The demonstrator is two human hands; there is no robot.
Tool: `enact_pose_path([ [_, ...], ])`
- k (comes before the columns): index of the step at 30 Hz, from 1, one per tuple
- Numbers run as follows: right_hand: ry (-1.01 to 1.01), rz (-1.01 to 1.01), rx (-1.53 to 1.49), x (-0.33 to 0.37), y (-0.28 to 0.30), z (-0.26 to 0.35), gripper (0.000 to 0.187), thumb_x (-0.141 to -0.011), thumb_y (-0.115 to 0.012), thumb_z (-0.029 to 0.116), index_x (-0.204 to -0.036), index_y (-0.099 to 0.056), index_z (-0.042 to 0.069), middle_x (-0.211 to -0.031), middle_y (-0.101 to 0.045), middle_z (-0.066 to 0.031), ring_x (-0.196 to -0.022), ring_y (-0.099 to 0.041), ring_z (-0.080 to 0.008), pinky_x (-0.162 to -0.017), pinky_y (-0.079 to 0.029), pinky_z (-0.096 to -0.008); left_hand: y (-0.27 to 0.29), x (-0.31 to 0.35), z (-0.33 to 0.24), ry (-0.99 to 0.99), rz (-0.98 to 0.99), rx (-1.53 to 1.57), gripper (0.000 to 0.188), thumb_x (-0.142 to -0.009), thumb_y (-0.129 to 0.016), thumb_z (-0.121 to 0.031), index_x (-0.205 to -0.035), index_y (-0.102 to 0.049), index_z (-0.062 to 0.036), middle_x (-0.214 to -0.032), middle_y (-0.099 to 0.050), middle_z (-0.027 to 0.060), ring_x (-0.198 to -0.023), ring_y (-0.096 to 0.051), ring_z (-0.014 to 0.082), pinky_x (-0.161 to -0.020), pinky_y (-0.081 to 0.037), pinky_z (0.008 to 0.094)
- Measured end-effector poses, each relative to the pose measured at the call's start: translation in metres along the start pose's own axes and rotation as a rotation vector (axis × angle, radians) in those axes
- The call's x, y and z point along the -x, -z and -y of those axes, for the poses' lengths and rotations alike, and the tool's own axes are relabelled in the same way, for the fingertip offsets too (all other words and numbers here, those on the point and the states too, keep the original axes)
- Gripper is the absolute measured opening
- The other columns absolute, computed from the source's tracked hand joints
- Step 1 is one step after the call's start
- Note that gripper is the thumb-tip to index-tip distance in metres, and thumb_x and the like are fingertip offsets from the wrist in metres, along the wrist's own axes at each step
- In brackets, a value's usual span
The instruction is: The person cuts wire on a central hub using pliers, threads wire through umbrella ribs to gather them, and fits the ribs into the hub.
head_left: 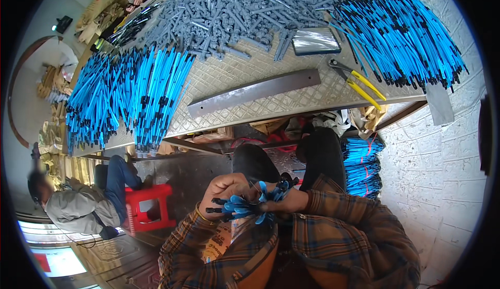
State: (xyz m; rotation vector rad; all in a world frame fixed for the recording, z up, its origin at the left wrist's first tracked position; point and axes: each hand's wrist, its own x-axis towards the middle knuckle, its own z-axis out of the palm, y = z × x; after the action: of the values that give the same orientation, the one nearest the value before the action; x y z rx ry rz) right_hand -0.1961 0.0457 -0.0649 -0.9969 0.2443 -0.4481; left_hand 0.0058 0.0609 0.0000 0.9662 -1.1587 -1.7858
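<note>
Over my lap I have a bundle of blue rods with black ends (237, 205), seen partly end-on. My right hand (292, 202) is wrapped round its middle, with the black tips fanning out on both sides. Against the bundle's upper left side, my left hand (224, 189) is closed with thumb and fingers bent together. A thin, pale strand like wire seems to run from its fingertips to the bundle; it is too fine to make out clearly.
The table (250, 101) bears grey plastic parts (234, 13), a metal bar (255, 92), yellow-handled pliers (359, 83), a tray of thin wires (315, 41) and blue rods (127, 93). Tied bundles (362, 166) lie below right. A person (86, 205) sits left beside a red stool (148, 205).
</note>
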Motion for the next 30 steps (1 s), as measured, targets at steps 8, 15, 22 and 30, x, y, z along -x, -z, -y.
enact_pose_path([
  [8, -0.017, 0.055, 0.026, 0.004, 0.026, 0.007, 0.028, -0.086, -0.060, 0.019, -0.107, -0.054, 0.000, -0.117, -0.054, -0.0111, -0.100, -0.051, -0.0135, -0.087, -0.042, -0.0295, 0.024, -0.068, -0.051, 0.192, 0.036, -0.306, 0.013, -0.084, -0.051, -0.008, -0.074, -0.057, -0.0010, -0.069, -0.059, 0.0082, -0.064, -0.057, 0.0138, -0.059, -0.045, 0.0236],
  [15, -0.080, 0.087, -0.007, 0.004, 0.030, 0.015, 0.026, -0.085, -0.061, 0.020, -0.101, -0.055, 0.001, -0.126, -0.049, -0.0157, -0.109, -0.049, -0.0186, -0.093, -0.040, -0.0343, 0.092, -0.259, -0.120, -0.040, -0.633, -1.103, 0.024, -0.082, -0.058, -0.024, -0.096, -0.057, -0.0041, -0.074, -0.064, 0.0109, -0.059, -0.062, 0.0195, -0.055, -0.049, 0.0306],
  [22, 0.049, 0.073, -0.011, 0.008, 0.033, 0.006, 0.042, -0.086, -0.061, 0.021, -0.124, -0.051, 0.004, -0.112, -0.058, -0.0064, -0.104, -0.050, -0.0131, -0.092, -0.038, -0.0288, 0.085, -0.297, -0.108, 0.043, -0.874, -1.795, 0.033, -0.072, -0.065, -0.019, -0.096, -0.055, -0.0002, -0.080, -0.064, 0.0152, -0.076, -0.063, 0.0231, -0.069, -0.050, 0.0342],
  [30, 0.111, 0.080, 0.037, 0.013, 0.031, 0.009, 0.021, -0.082, -0.062, 0.013, -0.095, -0.053, 0.001, -0.125, -0.048, -0.0205, -0.113, -0.048, -0.0257, -0.093, -0.040, -0.0367, 0.029, -0.137, -0.099, -0.241, -0.294, -0.400, 0.035, -0.075, -0.051, 0.014, -0.106, -0.054, -0.0032, -0.092, -0.060, 0.0061, -0.066, -0.057, 0.0100, -0.062, -0.048, 0.0230],
])
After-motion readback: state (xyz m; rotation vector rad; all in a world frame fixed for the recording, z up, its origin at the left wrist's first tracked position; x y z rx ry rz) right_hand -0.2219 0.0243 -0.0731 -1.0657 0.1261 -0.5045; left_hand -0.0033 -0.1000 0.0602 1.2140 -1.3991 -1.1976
